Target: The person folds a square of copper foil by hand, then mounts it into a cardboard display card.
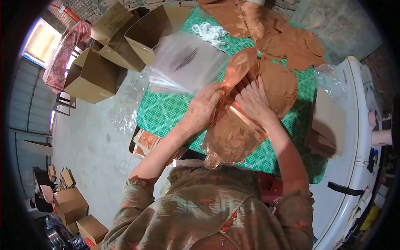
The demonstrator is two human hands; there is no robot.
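Observation:
On a green checked tabletop [160, 112] lies an orange-brown flat item [281, 85], partly under crinkled clear film [239, 66]. My left hand [203, 106] is closed, its thumb and fingers pinching the edge of the film. My right hand [254, 100] lies with its fingers stretched out on the orange-brown item, just right of the raised film. More film-covered orange-brown material [233, 133] spreads below both hands, toward my body. What lies under my right palm is hidden.
A stack of clear plastic bags [187, 62] sits left of the hands, with white strings [209, 33] behind it. More orange-brown pieces [296, 46] lie at the back right. Open cardboard boxes [93, 77] stand left; cardboard sheets [327, 125] are at the right.

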